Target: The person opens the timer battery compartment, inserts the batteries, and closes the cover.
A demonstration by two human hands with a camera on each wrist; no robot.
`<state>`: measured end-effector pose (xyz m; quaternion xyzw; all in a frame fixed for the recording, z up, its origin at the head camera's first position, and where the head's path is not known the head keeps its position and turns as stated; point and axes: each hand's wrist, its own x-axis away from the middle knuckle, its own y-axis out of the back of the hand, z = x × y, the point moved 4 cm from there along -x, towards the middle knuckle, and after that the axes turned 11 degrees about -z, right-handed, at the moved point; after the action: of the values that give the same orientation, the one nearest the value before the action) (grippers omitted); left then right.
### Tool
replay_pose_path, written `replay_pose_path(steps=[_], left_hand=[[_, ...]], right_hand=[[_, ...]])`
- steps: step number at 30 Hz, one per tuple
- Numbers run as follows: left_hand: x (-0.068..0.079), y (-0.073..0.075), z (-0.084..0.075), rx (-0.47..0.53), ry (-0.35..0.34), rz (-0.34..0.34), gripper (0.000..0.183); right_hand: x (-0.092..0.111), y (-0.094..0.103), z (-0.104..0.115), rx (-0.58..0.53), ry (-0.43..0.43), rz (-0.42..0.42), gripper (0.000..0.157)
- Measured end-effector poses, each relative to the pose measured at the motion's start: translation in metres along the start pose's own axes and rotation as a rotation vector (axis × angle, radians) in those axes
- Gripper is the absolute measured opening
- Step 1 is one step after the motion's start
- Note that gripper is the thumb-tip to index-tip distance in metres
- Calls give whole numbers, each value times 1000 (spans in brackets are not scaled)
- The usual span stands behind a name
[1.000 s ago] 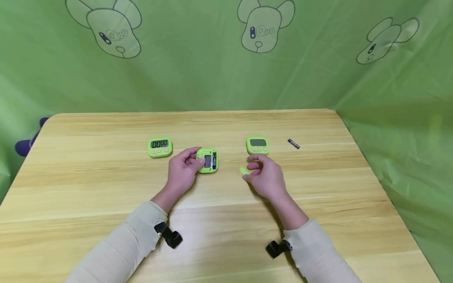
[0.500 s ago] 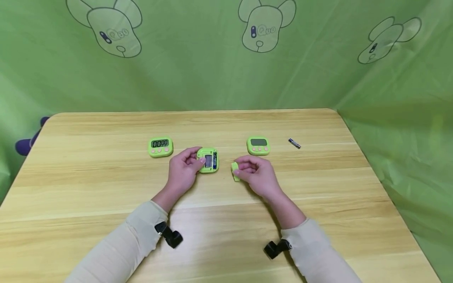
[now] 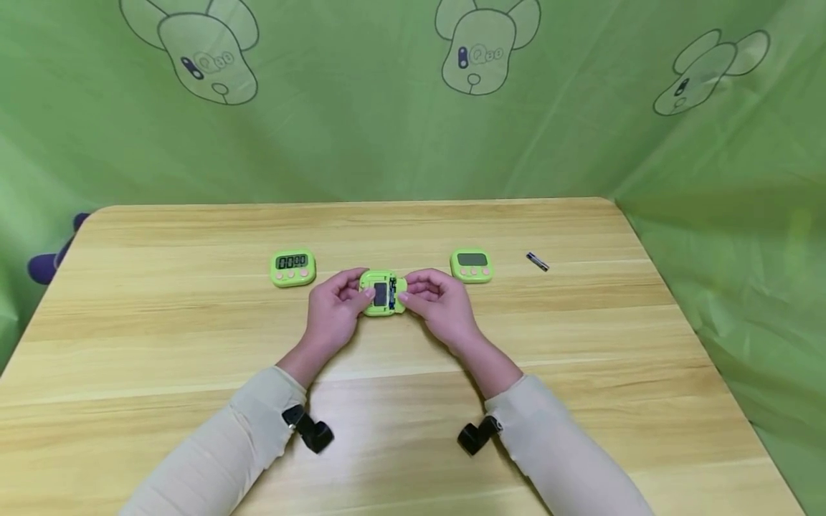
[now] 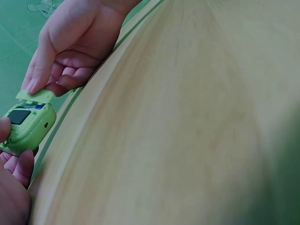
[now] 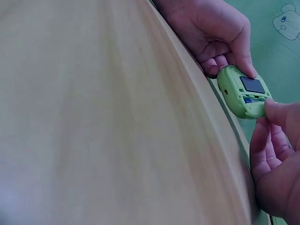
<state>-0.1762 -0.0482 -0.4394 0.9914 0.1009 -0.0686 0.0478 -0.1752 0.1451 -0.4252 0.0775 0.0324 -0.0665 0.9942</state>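
Back side up, a green digital timer (image 3: 376,311) is held by my left hand (image 3: 332,308), thumb on its back by a dark rectangular panel (image 3: 380,294). Its battery slot shows a battery (image 3: 391,287), partly covered. My right hand (image 3: 445,312) pinches a small green battery cover (image 4: 40,96) between thumb and fingers. In the left wrist view the cover sits tilted at the slot's edge, and a blue strip of battery shows beneath it. The right wrist view shows the cover (image 5: 257,110) lying partly over the slot. Whether it is seated is hard to tell.
A green timer (image 3: 292,269) reading zeros lies left of my hands. Another timer (image 3: 472,266) with a blank display lies beyond my right hand. A loose battery (image 3: 537,261) lies farther right on the wooden table (image 3: 400,430). Green fabric (image 3: 361,129) hangs behind.
My right hand has moved left with the battery cover, bringing it from near the blank timer to the held timer's right edge. My left hand and the held timer have stayed in place.
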Motion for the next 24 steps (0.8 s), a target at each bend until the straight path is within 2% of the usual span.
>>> replay_pose_path(steps=[13, 16, 20, 24], left_hand=[[-1, 0, -1, -10, -11, 4, 31], [-1, 0, -1, -18, -3, 0, 31], [-1, 1, 0, -16, 5, -9, 31], [-1, 1, 1, -12, 14, -10, 31]], right_hand=[[-3, -8, 4, 19, 56, -30, 28], [3, -11, 17, 43, 102, -54, 27], [12, -13, 32, 58, 207, -99, 22], [10, -14, 20, 15, 284, -114, 20]])
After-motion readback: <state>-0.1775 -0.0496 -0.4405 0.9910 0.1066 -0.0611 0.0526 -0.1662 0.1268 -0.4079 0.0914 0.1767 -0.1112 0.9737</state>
